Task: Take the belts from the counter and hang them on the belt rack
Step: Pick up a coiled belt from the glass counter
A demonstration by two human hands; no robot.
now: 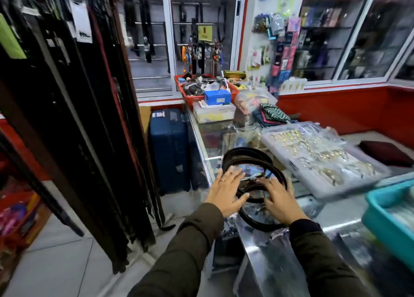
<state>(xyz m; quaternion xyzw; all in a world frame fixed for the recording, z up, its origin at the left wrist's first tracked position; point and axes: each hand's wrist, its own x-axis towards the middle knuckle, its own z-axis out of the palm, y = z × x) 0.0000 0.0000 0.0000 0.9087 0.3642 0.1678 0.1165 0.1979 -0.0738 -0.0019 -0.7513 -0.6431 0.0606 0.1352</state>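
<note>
Both hands, left hand (pixel 226 192) and right hand (pixel 281 201), fingers spread apart, rest on coiled belts (pixel 251 160) on the near table (pixel 253 252).

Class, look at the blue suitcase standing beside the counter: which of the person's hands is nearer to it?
Left. The left hand is at the counter edge beside the blue suitcase; the right hand lies farther away, over the coiled belts.

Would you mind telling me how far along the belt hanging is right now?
Many dark belts already hang on the belt rack, though who hung them isn't shown. The left hand and right hand are spread open over the coiled belts on the glass counter, gripping nothing yet. Those belts remain to be lifted and hung.
</note>
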